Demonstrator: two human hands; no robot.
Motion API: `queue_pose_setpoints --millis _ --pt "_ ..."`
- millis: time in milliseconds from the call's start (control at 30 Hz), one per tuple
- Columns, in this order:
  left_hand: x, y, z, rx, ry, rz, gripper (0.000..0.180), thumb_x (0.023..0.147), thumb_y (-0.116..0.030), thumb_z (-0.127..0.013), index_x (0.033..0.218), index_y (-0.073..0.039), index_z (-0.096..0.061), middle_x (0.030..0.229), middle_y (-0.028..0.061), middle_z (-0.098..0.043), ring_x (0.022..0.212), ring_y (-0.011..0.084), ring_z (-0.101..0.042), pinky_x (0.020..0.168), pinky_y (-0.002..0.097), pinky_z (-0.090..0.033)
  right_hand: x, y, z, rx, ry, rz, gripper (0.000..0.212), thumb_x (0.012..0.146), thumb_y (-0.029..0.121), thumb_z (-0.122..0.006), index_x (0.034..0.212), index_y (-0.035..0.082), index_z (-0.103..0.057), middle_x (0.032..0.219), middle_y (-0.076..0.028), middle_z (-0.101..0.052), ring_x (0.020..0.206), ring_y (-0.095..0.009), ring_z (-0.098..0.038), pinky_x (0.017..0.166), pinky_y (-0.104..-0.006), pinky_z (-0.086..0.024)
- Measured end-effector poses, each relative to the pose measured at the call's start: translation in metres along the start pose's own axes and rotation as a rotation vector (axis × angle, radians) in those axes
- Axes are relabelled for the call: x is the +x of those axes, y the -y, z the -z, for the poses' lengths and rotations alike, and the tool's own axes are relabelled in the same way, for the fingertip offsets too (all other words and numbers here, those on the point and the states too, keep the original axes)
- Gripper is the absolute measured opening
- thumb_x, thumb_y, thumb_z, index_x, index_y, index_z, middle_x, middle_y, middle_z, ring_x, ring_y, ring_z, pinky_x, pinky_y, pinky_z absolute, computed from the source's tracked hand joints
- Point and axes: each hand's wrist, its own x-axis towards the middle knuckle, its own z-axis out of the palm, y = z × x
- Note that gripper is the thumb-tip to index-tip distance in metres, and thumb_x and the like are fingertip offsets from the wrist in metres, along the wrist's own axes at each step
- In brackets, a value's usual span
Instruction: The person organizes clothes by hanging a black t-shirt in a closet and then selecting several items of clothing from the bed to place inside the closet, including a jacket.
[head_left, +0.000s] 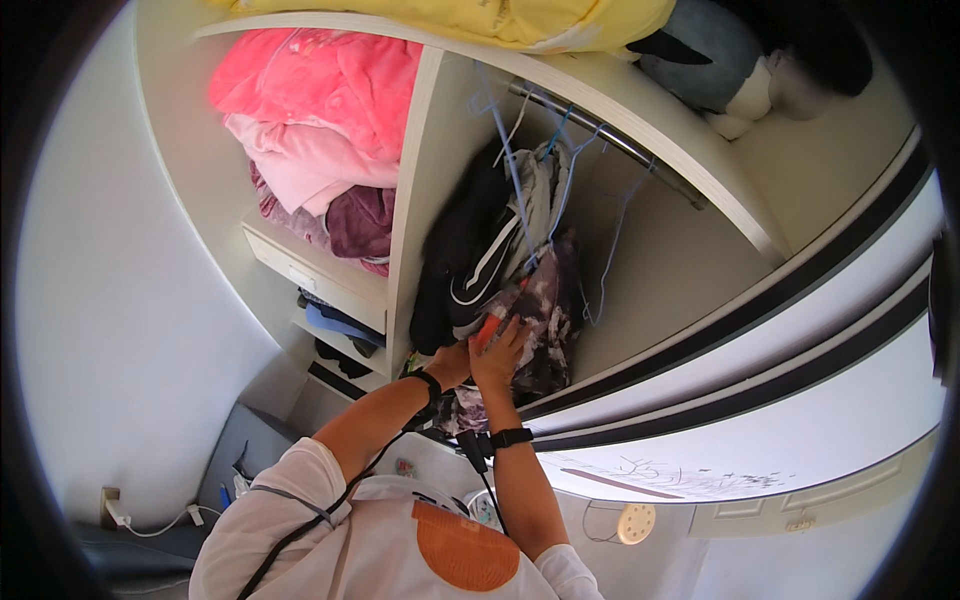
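My right hand (497, 358) lies with its fingers spread against a dark, mottled patterned garment (548, 325) hanging in the wardrobe. Close beside it, my left hand (452, 366) is at the garment's lower left side, with its fingers mostly hidden. An orange-red patch (488, 331) of cloth shows just above my right hand. Behind and left of the garment hang a black fluffy garment (450, 240) and a dark piece with white stripes (487, 270). A grey garment (545, 190) hangs above. Blue hangers (572, 180) hold clothes from the metal rail (610, 130).
An upright divider (405, 200) separates the hanging space from shelves with folded pink clothes (315, 90) and a drawer (310, 270). Sliding doors (720, 400) curve along the right. A yellow bundle (480, 22) and a grey plush toy (705, 60) sit on the top shelf.
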Motion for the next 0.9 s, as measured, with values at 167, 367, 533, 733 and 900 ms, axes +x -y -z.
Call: queue_pose_setpoints --millis 167,367,533,733,900 --pt "-0.055 -0.003 -0.045 0.117 0.264 -0.057 0.035 0.082 -0.025 -0.054 0.104 0.002 -0.056 0.103 0.0212 -0.057 0.097 0.0354 -0.055 0.081 0.0417 -0.048 -0.016 -0.122 -0.106 0.410 -0.032 -0.346 0.064 0.075 0.027 -0.066 0.126 -0.003 -0.041 0.112 -0.028 -0.055 0.103 -0.039 -0.054 0.093 -0.0429 -0.040" --pt "-0.128 0.023 -0.020 -0.226 0.311 0.129 0.037 0.076 -0.026 -0.064 0.102 -0.001 -0.057 0.105 0.0191 -0.053 0.100 0.0360 -0.051 0.086 0.0436 -0.043 -0.078 -0.072 -0.099 0.000 0.329 -0.268 0.021 0.076 0.023 -0.061 0.088 0.006 -0.067 0.090 -0.022 -0.064 0.082 -0.036 -0.063 0.069 -0.0379 -0.050" --pt "-0.097 -0.002 0.016 -0.555 -0.417 0.112 0.038 0.062 -0.021 -0.074 0.091 -0.003 -0.056 0.083 0.0174 -0.056 0.083 0.0379 -0.054 0.072 0.0471 -0.041 -0.080 -0.004 -0.041 0.115 0.323 0.116 0.023 0.079 0.019 -0.057 0.081 -0.003 -0.058 0.075 -0.026 -0.058 0.071 -0.043 -0.057 0.063 -0.0469 -0.046" --pt "-0.042 0.007 0.046 -0.384 -0.410 0.565 0.022 0.069 -0.021 -0.064 0.079 -0.002 -0.060 0.067 0.0219 -0.058 0.064 0.0424 -0.055 0.057 0.0406 -0.044 -0.062 0.046 0.025 0.341 0.182 0.394 0.023 0.082 0.012 -0.051 0.097 -0.006 -0.049 0.093 -0.027 -0.054 0.084 -0.044 -0.053 0.072 -0.0478 -0.043" --pt "-0.026 -0.051 0.105 -0.619 -0.615 0.360 0.016 0.075 0.001 -0.057 0.091 0.000 -0.060 0.080 0.0156 -0.062 0.072 0.0227 -0.059 0.069 0.0291 -0.046 -0.112 -0.045 0.026 0.623 0.124 0.293 0.026 0.081 -0.003 -0.042 0.106 -0.003 -0.044 0.109 -0.019 -0.045 0.093 -0.025 -0.048 0.080 -0.0313 -0.040"
